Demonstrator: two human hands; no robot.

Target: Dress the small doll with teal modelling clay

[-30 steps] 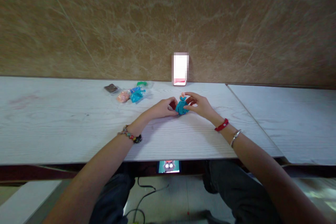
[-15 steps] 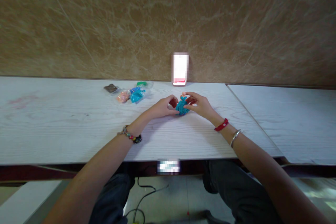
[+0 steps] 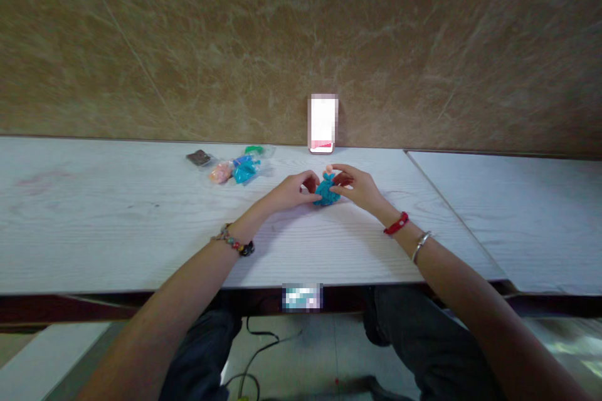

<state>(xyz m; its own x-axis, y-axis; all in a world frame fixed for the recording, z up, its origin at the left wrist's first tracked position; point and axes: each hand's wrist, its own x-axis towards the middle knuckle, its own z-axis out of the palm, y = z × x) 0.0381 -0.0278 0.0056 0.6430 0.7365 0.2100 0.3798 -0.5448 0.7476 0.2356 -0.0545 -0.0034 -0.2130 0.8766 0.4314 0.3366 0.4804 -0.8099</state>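
Observation:
A small teal clay figure (image 3: 326, 191) with a tiny pinkish ball on top stands on the white wood-grain table (image 3: 117, 225), just in front of a phone (image 3: 323, 123) that leans against the wall. My left hand (image 3: 294, 190) pinches the figure's left side with curled fingers. My right hand (image 3: 355, 186) grips its right side, fingertips pressed on the upper part. A beaded bracelet is on my left wrist; a red band and a silver bangle are on my right.
Several small bags of coloured clay (image 3: 235, 168) lie to the left of the hands, with a dark brown piece (image 3: 199, 157) beside them. A brown marble wall rises behind. A second table (image 3: 517, 213) adjoins on the right. A cable lies on the floor between my knees.
Both hands stay on the teal figure with only slight finger shifts; the figure sits a touch lower and flatter between them.

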